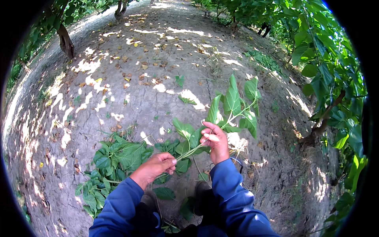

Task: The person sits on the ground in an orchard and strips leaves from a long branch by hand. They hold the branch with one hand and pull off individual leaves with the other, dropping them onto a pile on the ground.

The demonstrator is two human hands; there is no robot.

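Observation:
My left hand (158, 166) grips the pale green lower stems of a leafy cut branch (235, 117), low in front of me. Farther along the same branch is my right hand (217, 141), its thumb and fingers closed around the stem. Broad green leaves spread up and right beyond it, and several more hang between the two hands. Below and left of my left hand, a heap of cut leafy shoots (118, 160) lies on the soil. A single loose leaf (164, 193) rests near my shoes.
Cracked dry soil (177, 62) carries scattered fallen leaves. A leafy tree (321, 124) with a slanted trunk stands close on the right. Another tree trunk (65, 41) rises at the upper left. At the upper right, a person's dark-clothed legs (264, 29) show beneath the foliage.

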